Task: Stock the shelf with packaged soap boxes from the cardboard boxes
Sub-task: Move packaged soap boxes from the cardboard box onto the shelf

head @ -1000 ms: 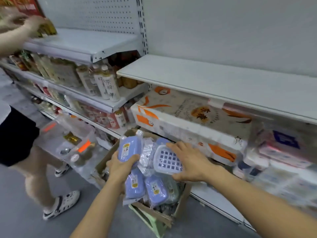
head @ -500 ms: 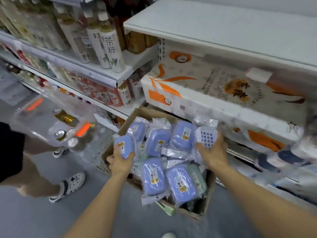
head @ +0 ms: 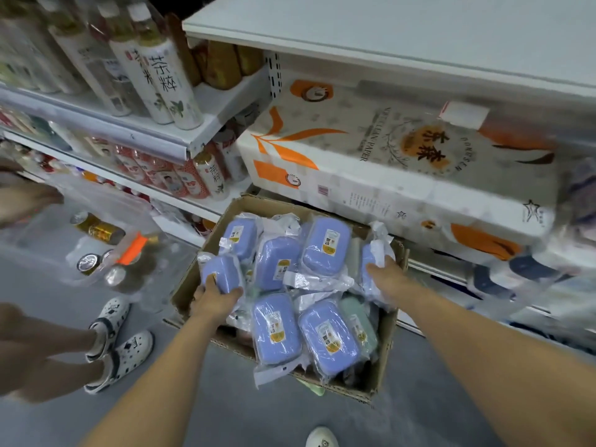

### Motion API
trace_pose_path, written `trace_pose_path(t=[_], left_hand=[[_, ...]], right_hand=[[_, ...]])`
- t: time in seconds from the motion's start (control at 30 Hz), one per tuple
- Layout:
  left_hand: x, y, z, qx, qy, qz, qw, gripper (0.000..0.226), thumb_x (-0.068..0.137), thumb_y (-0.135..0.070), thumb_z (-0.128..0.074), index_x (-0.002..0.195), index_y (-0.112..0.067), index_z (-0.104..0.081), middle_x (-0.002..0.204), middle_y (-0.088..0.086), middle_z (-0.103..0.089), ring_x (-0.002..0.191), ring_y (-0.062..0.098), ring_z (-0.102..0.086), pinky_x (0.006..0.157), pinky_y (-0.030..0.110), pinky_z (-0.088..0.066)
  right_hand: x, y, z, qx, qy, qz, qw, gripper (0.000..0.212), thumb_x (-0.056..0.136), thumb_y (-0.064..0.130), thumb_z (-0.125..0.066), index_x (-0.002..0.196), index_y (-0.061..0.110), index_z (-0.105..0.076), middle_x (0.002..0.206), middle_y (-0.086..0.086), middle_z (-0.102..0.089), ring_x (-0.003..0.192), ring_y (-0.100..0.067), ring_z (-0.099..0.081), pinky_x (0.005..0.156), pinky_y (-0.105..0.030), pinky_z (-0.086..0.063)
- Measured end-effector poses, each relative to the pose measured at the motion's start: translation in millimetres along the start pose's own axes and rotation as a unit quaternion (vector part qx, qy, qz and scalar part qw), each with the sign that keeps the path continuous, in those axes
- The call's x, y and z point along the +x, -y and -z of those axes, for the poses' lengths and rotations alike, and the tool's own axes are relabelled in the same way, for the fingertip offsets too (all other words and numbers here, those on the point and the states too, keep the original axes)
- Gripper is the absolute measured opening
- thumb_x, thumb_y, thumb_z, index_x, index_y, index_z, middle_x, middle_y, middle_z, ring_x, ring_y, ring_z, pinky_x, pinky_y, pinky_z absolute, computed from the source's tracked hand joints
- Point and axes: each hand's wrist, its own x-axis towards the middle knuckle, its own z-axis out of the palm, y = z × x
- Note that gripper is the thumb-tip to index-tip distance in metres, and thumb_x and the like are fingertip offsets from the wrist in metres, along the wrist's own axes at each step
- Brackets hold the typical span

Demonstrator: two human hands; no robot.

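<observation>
An open cardboard box (head: 385, 337) sits low in front of the shelving, filled with several purple soap boxes in clear plastic bags. My left hand (head: 214, 298) grips one bagged purple soap box (head: 221, 275) at the box's left edge. At the right edge, my right hand (head: 388, 280) holds another bagged soap box (head: 371, 269), mostly hidden by its wrapper and my fingers. A wide white shelf (head: 403, 30) runs above.
Large packs of tissue paper (head: 387, 162) fill the shelf level just behind the box. Tea bottles (head: 164, 79) stand on shelves to the left. A clear plastic bin (head: 106, 246) with cans sits on the floor at left, beside another person's legs and white shoes (head: 119, 343).
My view has tilted down toward the cardboard box. Both hands have dropped lower with their soap boxes, down at the box's left and right edges.
</observation>
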Motion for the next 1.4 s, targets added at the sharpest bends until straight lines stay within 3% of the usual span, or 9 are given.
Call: trace_pose_path(t=[0.13,0.23,0.33,0.47,0.6,0.8,1.0,1.23,1.4], left_hand=[[-35,-22,4,0.0,-0.04,-0.051,0.998,0.08,0.093,-0.047,-0.058,0.155,-0.014,-0.019,0.157,0.018,-0.024,0.142,0.04,-0.024,0.115,0.049,-0.025],[-93,-53,-2,-0.015,-0.058,-0.174,0.983,0.078,0.094,-0.045,-0.057,0.155,-0.017,-0.019,0.161,0.009,-0.021,0.148,0.032,-0.017,0.118,0.048,-0.02],[-166,-87,-14,0.009,-0.062,-0.31,0.949,0.074,0.093,-0.053,-0.052,0.154,-0.023,-0.022,0.157,-0.002,-0.026,0.148,0.027,-0.016,0.118,0.046,-0.022],[-262,-136,-35,0.051,-0.121,-0.412,0.902,0.077,0.094,-0.057,-0.048,0.155,-0.022,-0.018,0.16,-0.001,-0.022,0.148,0.021,-0.014,0.12,0.04,-0.018],[-350,-187,-63,0.054,-0.17,-0.489,0.854,0.082,0.084,-0.068,-0.029,0.151,-0.02,-0.03,0.15,0.002,-0.039,0.14,0.021,-0.03,0.113,0.038,-0.027],[-460,-291,-124,-0.025,-0.144,-0.59,0.794,0.072,0.089,-0.049,-0.06,0.15,-0.024,-0.031,0.126,-0.008,-0.055,0.122,0.01,-0.041,0.1,0.033,-0.037],[-536,-398,-188,-0.049,-0.032,-0.662,0.747,0.064,0.091,-0.041,-0.062,0.147,-0.033,-0.032,0.132,-0.013,-0.051,0.124,0.005,-0.041,0.1,0.025,-0.036],[-536,-542,-232,0.023,0.004,-0.692,0.722,0.072,0.091,-0.039,-0.064,0.152,-0.024,-0.028,0.151,-0.001,-0.038,0.138,0.015,-0.032,0.108,0.027,-0.026],[-504,-650,-249,0.052,0.007,-0.691,0.721,0.086,0.081,-0.042,-0.075,0.151,-0.022,-0.029,0.148,0.0,-0.039,0.137,0.023,-0.034,0.108,0.034,-0.033]], right_hand=[[-28,-7,28,0.025,0.055,0.03,0.998,0.074,0.095,0.034,-0.055,0.154,0.015,-0.014,0.156,-0.009,-0.03,0.139,-0.031,-0.035,0.112,-0.037,-0.032],[-60,-7,55,-0.003,0.057,0.108,0.993,0.056,0.095,0.023,-0.056,0.146,0.011,-0.035,0.142,-0.006,-0.046,0.13,-0.028,-0.046,0.101,-0.029,-0.038],[-107,-10,97,-0.054,0.029,0.217,0.974,0.054,0.085,0.045,-0.052,0.133,0.021,-0.051,0.135,-0.006,-0.055,0.118,-0.022,-0.054,0.098,-0.033,-0.045],[-170,-42,171,-0.161,-0.084,0.365,0.913,0.054,0.095,0.036,-0.047,0.146,0.024,-0.036,0.152,-0.003,-0.032,0.138,-0.023,-0.033,0.111,-0.038,-0.033],[-223,-90,254,-0.203,-0.161,0.416,0.872,0.054,0.1,0.038,-0.043,0.15,0.028,-0.025,0.159,0.002,-0.018,0.144,-0.018,-0.018,0.115,-0.036,-0.024],[-249,-167,386,-0.174,-0.274,0.404,0.855,0.054,0.097,0.036,-0.048,0.148,0.027,-0.031,0.154,0.006,-0.025,0.139,-0.016,-0.026,0.111,-0.035,-0.031],[-244,-242,512,-0.165,-0.366,0.317,0.859,0.055,0.096,0.038,-0.051,0.147,0.025,-0.034,0.153,0.001,-0.029,0.138,-0.021,-0.031,0.11,-0.039,-0.034],[-198,-271,631,-0.196,-0.384,0.231,0.872,0.064,0.092,0.038,-0.057,0.148,0.025,-0.029,0.153,-0.002,-0.027,0.132,-0.025,-0.032,0.102,-0.041,-0.039],[-139,-246,705,-0.229,-0.371,0.202,0.877,0.079,0.085,0.039,-0.066,0.149,0.029,-0.021,0.156,0.004,-0.02,0.138,-0.022,-0.023,0.101,-0.041,-0.038]])
